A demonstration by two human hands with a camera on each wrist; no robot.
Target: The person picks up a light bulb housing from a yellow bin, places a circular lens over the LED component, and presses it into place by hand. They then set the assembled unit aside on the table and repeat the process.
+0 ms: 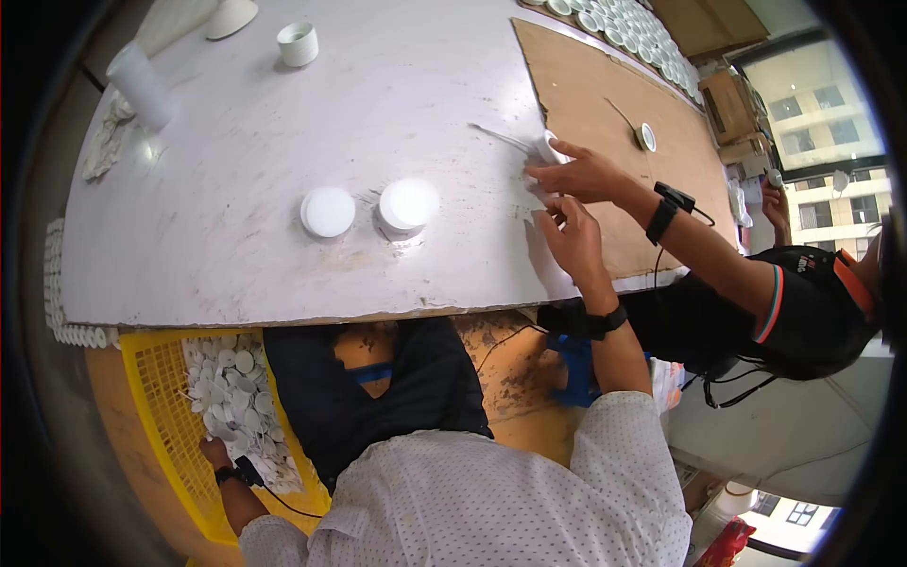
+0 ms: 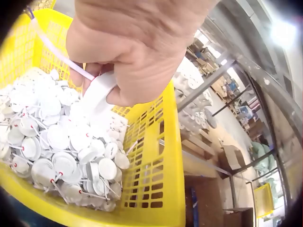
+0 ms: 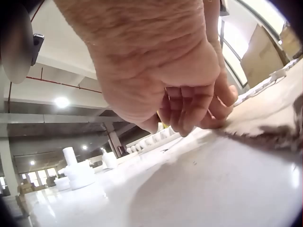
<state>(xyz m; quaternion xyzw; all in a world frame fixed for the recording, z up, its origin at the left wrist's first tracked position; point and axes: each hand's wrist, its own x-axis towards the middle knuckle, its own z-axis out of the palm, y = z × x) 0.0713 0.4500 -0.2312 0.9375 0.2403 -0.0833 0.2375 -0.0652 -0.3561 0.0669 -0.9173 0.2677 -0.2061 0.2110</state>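
Note:
My left hand [image 1: 215, 452] [image 2: 137, 52] is over the yellow basket [image 1: 151, 378] [image 2: 173, 189], pinching a white round piece [image 2: 100, 90] with a pale wire between thumb and fingers. Below it lie many white discs [image 1: 236, 389] [image 2: 61, 163] with thin wires. My right hand [image 1: 573, 241] [image 3: 151, 71] rests low at the table's near right, its fingers loosely bent and nothing visible in them. Just beyond it, another person's hand [image 1: 588, 176] touches a small white piece [image 1: 548, 147] with a wire.
Two white round stacks [image 1: 328, 213] [image 1: 408, 205] stand mid-table [image 1: 236, 274]. A white cup-like stack [image 1: 299, 44] is farther back, a white cylinder [image 1: 140, 83] at the left. Brown cardboard [image 1: 605, 104] covers the right side, with a wired disc [image 1: 645, 137] on it.

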